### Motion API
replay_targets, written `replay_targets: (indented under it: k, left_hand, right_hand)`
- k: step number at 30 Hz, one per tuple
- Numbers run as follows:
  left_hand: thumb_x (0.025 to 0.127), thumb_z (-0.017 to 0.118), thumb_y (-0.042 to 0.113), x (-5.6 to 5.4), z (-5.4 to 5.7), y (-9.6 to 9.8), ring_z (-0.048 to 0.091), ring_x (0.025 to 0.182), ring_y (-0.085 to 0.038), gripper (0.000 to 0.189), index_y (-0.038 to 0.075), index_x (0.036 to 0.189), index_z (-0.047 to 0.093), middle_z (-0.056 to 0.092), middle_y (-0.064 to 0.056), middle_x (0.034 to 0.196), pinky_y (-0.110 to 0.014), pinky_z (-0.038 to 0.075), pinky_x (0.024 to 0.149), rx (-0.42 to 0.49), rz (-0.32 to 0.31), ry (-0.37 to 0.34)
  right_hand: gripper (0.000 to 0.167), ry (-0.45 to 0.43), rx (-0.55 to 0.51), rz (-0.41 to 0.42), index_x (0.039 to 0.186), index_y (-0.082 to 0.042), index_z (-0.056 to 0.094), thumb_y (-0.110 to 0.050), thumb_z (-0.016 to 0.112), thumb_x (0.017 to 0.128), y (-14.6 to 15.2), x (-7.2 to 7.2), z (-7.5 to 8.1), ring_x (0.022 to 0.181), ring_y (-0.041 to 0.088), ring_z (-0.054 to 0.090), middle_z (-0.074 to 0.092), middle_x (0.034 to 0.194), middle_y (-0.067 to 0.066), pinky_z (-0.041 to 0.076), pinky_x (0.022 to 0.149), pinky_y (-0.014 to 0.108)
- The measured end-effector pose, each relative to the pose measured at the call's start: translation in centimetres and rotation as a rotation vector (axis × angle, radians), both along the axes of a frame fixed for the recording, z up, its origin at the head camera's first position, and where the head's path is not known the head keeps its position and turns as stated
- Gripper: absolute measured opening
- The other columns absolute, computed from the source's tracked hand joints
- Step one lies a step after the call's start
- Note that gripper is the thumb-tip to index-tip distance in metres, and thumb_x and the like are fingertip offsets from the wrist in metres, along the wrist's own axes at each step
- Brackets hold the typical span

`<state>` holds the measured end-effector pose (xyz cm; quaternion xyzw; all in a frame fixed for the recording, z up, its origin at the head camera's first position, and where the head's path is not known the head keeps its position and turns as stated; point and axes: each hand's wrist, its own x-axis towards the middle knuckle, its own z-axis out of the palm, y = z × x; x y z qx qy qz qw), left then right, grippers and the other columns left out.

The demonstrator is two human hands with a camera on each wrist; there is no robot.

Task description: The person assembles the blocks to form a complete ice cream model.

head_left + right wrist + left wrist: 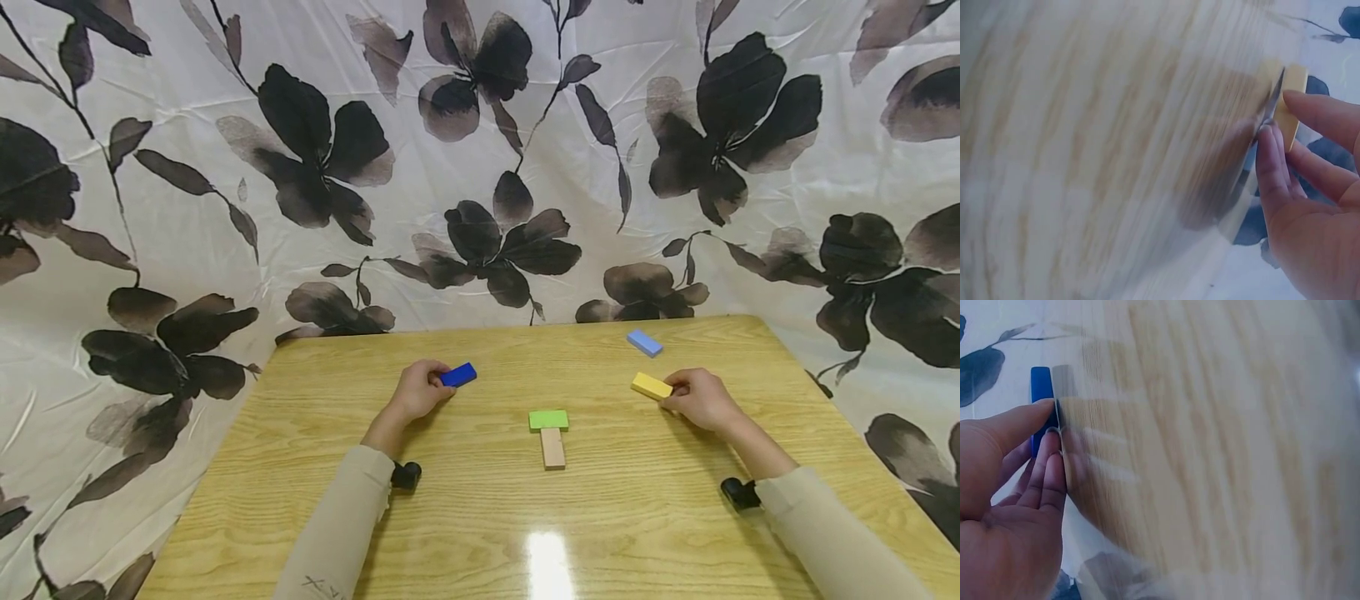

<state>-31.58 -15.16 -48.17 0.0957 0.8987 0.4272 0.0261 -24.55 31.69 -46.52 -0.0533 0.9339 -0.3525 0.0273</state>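
My left hand (422, 388) pinches one end of a dark blue block (460, 375) on the left side of the table. In the left wrist view the thumb and fingers grip that blue block (1040, 387) close over the wood. On the right, my right hand (701, 400) holds a yellow block (651, 386) by its right end. The right wrist view has the yellow block (1295, 80) between thumb and fingertips, low against the tabletop. Between the hands lie a light green block (548, 420) and a plain wooden block (552, 448), set together in a T shape.
A light blue block (645, 342) lies near the far edge of the wooden table (480, 508), beyond the yellow one. Floral cloth (480, 167) hangs right behind the table and along both sides. Small black wrist cameras (407, 476) sit under the sleeves.
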Motion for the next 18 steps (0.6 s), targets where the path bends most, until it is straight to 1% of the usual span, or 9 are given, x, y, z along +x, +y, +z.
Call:
replay_targets:
  k: [5, 14, 18]
  left_hand:
    - [0.091, 0.075, 0.001, 0.0, -0.2, 0.0, 0.056, 0.075, -0.019, 0.036, -0.008, 0.124, 0.066, 0.064, -0.013, 0.088, -0.028, 0.045, 0.067, 0.002, 0.003, -0.001]
    - [0.09, 0.076, 0.002, 0.0, -0.2, -0.2, 0.056, 0.076, -0.019, 0.037, -0.008, 0.124, 0.066, 0.064, -0.013, 0.091, -0.029, 0.046, 0.068, 0.004, -0.009, 0.0]
    - [0.091, 0.076, 0.002, 0.1, -0.2, -0.3, 0.057, 0.076, -0.02, 0.037, -0.008, 0.125, 0.066, 0.065, -0.013, 0.091, -0.028, 0.046, 0.067, 0.0, -0.012, 0.002]
  right_hand:
    - [0.043, 0.003, -0.001, 0.022, 0.121, 0.019, 0.062, -0.006, 0.076, 0.088, -0.3, 0.1, 0.1, 0.086, 0.025, 0.064, 0.07, 0.101, 0.024, 0.052, 0.071, 0.035]
    - [0.043, 0.004, 0.0, 0.074, 0.124, 0.018, 0.062, -0.006, 0.074, 0.09, -0.9, 0.0, 0.4, 0.088, 0.024, 0.061, 0.069, 0.103, 0.021, 0.051, 0.075, 0.038]
    - [0.043, 0.004, -0.005, 0.08, 0.124, 0.016, 0.063, -0.007, 0.075, 0.089, -1.4, -0.1, 0.7, 0.087, 0.022, 0.061, 0.069, 0.102, 0.019, 0.05, 0.074, 0.036]
